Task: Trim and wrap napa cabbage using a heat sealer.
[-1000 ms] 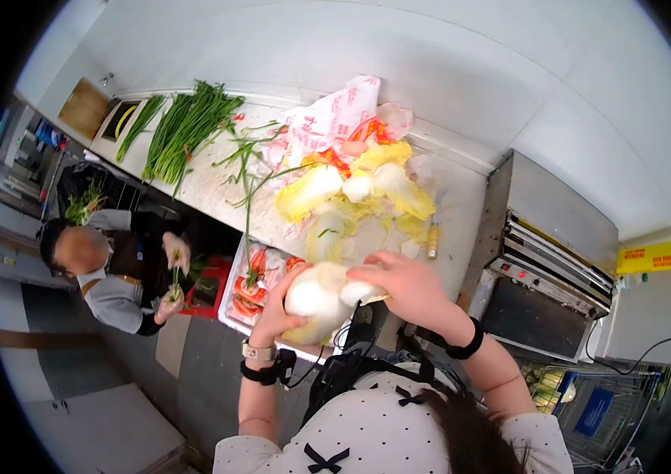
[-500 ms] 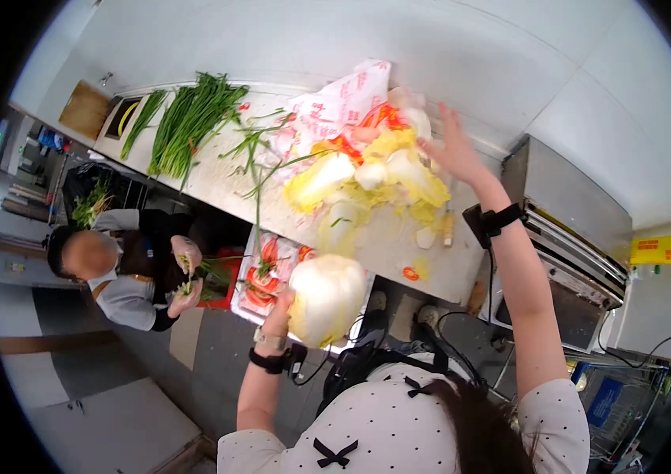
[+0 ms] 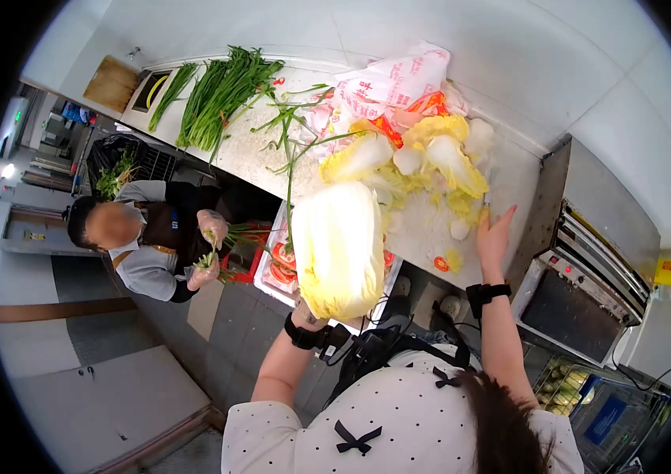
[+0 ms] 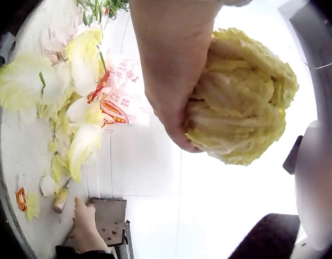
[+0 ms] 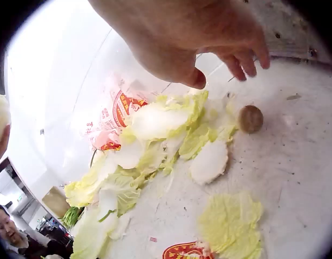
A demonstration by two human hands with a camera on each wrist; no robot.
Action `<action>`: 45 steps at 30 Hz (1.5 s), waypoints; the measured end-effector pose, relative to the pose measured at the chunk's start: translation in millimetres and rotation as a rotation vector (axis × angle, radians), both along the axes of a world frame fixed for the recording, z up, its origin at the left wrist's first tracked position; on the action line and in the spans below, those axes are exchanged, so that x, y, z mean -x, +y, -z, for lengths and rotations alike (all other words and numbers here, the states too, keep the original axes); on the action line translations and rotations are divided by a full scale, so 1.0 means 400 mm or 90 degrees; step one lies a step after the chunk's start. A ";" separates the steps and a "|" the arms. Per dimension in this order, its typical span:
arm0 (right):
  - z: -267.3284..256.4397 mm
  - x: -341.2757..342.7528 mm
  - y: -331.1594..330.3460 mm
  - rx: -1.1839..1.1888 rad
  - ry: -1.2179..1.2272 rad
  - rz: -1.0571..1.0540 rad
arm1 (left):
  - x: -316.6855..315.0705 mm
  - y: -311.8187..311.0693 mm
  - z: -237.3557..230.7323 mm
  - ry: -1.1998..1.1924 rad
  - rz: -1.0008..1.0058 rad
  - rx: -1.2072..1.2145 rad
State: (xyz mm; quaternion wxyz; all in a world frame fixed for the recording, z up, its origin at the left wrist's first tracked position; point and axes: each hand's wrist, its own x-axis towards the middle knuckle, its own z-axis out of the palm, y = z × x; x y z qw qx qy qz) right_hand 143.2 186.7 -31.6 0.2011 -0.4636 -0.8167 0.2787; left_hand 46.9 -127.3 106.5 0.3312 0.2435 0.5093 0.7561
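A whole napa cabbage is held up by my left hand, mostly hidden behind it in the head view. The left wrist view shows that hand gripping the side of the cabbage. Over the counter's right part, my right hand is empty with fingers extended. Just below its fingers in the right wrist view, where the hand hovers, lies a cylindrical handle, its round end facing the camera. Loose cabbage leaves lie beside it.
Green stalks and printed plastic wrapping lie on the counter. A metal appliance stands at the right. Below the counter edge is a white box of red-and-white packets. A gloved person handles greens at the left.
My right hand has let go of the cabbage, swung out past the leaves and come down near the handle. My left hand has raised the cabbage toward the camera.
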 end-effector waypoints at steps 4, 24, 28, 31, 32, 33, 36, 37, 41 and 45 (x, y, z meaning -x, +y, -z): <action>-0.003 -0.006 -0.004 -0.046 -0.119 -0.051 | -0.015 0.032 -0.039 -0.398 0.017 -0.231; -0.510 -0.034 -0.348 0.492 0.301 -0.499 | -0.007 0.033 0.057 -0.446 0.029 -0.254; -0.503 -0.028 -0.362 0.333 0.218 -0.520 | -0.002 0.041 0.056 -0.447 -0.059 -0.210; -0.506 -0.036 -0.360 0.388 0.203 -0.521 | -0.011 0.029 0.047 -0.425 -0.076 -0.204; -0.510 -0.040 -0.359 0.398 0.194 -0.525 | -0.013 0.026 0.047 -0.416 -0.076 -0.201; -0.513 -0.043 -0.358 0.406 0.185 -0.530 | -0.014 0.024 0.048 -0.417 -0.081 -0.186; -0.496 -0.047 -0.358 0.346 0.214 -0.521 | -0.014 0.013 0.052 -0.402 -0.080 -0.152; -0.489 -0.048 -0.359 0.312 0.232 -0.513 | -0.013 0.008 0.054 -0.386 -0.069 -0.146; -0.525 -0.018 -0.359 0.303 0.307 -0.502 | -0.024 -0.011 0.059 -0.327 -0.028 -0.122; -0.512 -0.014 -0.354 0.190 0.275 -0.551 | -0.034 -0.009 0.050 -0.344 -0.052 -0.120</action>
